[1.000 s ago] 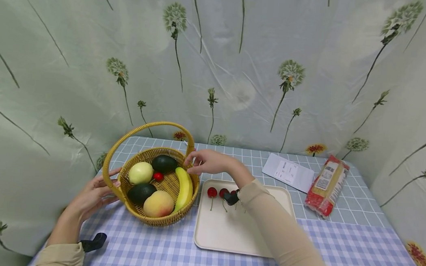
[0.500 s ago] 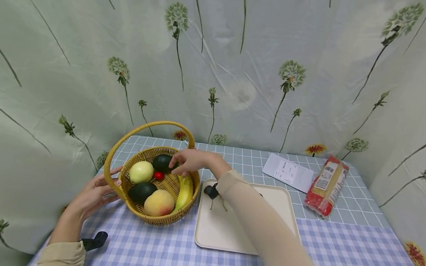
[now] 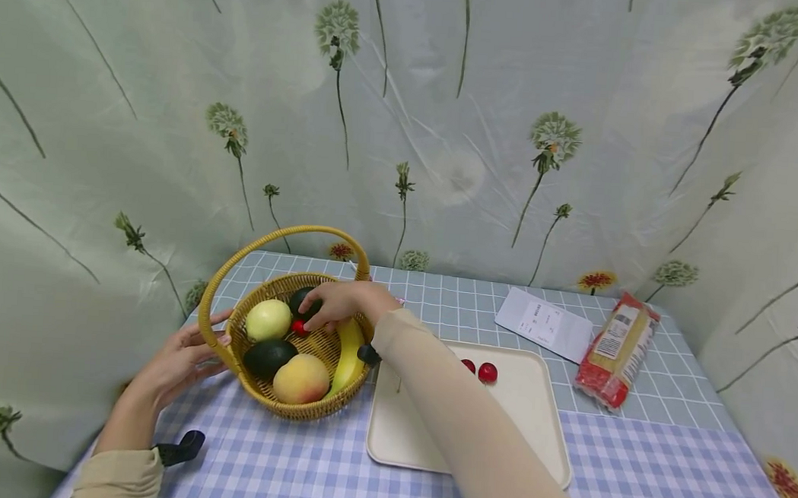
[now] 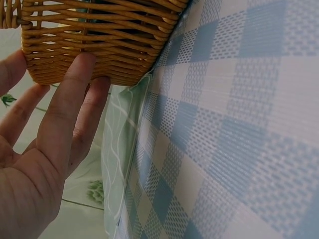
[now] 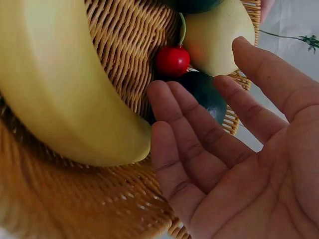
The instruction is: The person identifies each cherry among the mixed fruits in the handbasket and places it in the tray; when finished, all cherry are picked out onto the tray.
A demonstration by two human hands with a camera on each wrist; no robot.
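A yellow wicker basket (image 3: 349,398) with an arched handle holds a red cherry (image 3: 300,327), a banana (image 3: 349,356), a peach (image 3: 301,379), a pale yellow-green round fruit (image 3: 268,320) and two dark green fruits, one of them (image 3: 270,359) at the near left. My right hand (image 3: 344,301) reaches over the right rim, fingers loosely bent and parted. In the right wrist view, its fingertips are close to the cherry (image 5: 172,61), with nothing between them. My left hand (image 3: 183,358) rests its extended fingers against the basket's left side; in the left wrist view they touch the weave (image 4: 99,50).
A cream tray (image 3: 400,447) right of the basket bears cherries (image 3: 487,372), partly hidden by my right sleeve. Farther right lie a white labelled packet (image 3: 545,323) and a red-and-clear food bag (image 3: 617,352). A dandelion-print curtain (image 3: 458,176) hangs behind the checked tablecloth (image 3: 303,464).
From the basket's right rim, my right hand has moved left over the banana toward the cherry in the basket. My left hand stays at the basket's side.
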